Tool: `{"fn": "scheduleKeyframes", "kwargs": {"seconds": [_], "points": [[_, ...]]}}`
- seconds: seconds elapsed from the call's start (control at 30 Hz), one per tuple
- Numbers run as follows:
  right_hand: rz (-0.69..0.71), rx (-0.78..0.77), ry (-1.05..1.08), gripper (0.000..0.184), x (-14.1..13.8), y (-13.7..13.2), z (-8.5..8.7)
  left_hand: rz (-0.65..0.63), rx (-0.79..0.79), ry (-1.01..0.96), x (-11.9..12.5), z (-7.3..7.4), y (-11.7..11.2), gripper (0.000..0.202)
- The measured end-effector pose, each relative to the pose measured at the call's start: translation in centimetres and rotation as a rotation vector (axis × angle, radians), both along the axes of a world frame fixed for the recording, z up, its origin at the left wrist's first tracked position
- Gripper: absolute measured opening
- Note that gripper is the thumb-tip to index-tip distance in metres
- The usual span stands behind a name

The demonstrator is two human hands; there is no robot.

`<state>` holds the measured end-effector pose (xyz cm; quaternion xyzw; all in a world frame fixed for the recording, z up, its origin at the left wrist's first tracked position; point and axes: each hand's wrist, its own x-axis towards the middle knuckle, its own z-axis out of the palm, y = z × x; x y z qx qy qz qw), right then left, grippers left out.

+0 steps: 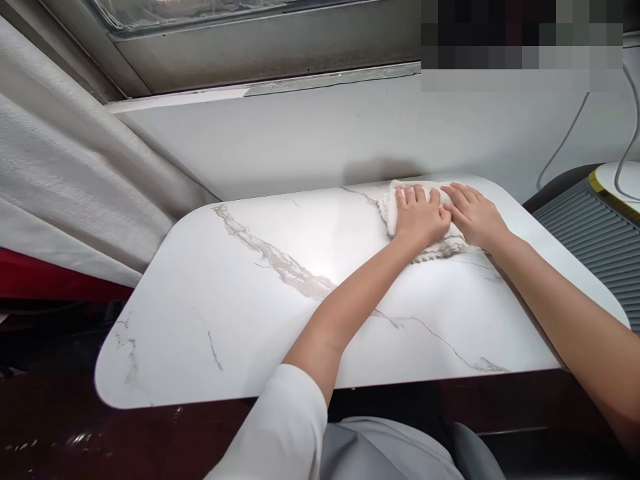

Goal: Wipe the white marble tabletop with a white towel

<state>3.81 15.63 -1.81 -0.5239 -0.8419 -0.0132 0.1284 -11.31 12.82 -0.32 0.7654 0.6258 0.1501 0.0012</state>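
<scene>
A folded cream-white cloth (443, 248), fluffy with a wavy edge, lies on the white marble-patterned table (210, 287) near its far right side. My left hand (421, 215) rests flat on the cloth, fingers spread and pointing away from me. Beside it, my right hand (473, 213) presses on the cloth's right part, its fingers stretched toward the upper left. The two hands nearly meet at the thumbs. Part of the cloth is hidden beneath them.
A pale wall (280, 140) runs along the table's far edge, below a window frame (270, 50). White curtains (65, 153) hang at the left over something red (60, 275). To the right stands a grey ribbed round piece (590, 227) with a white top, and a cable (627, 147) hangs there.
</scene>
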Motion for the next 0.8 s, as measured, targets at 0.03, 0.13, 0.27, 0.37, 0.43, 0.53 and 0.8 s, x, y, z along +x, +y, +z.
{"fn": "scheduleKeyframes", "kwargs": {"seconds": [0.03,0.13,0.27,0.37,0.43,0.53,0.8], "points": [[-0.020,-0.019,0.029,0.060,0.2,-1.0,-0.1,-0.003,-0.009,0.011,0.2,0.0,-1.0,0.053],[-0.035,-0.052,0.074,0.060,0.8,-4.5,-0.3,-0.014,-0.022,0.055,0.7,0.2,-4.7,0.056],[-0.078,-0.056,0.052,0.062,2.1,-10.4,-0.3,-0.105,-0.001,0.127,1.5,0.4,-10.1,0.059],[-0.109,-0.060,0.038,0.063,3.1,-14.7,-0.2,-0.166,0.030,0.172,2.2,0.5,-13.6,0.061],[-0.107,-0.058,0.040,0.062,3.9,-17.0,-0.1,-0.179,0.044,0.195,2.8,0.7,-15.6,0.061],[-0.118,-0.040,0.047,0.059,5.2,-19.6,-0.1,-0.203,0.052,0.213,3.9,0.9,-17.7,0.060],[-0.203,-0.009,0.045,0.056,9.1,-22.2,-0.3,-0.260,0.177,0.207,7.4,0.4,-19.3,0.059]]}}
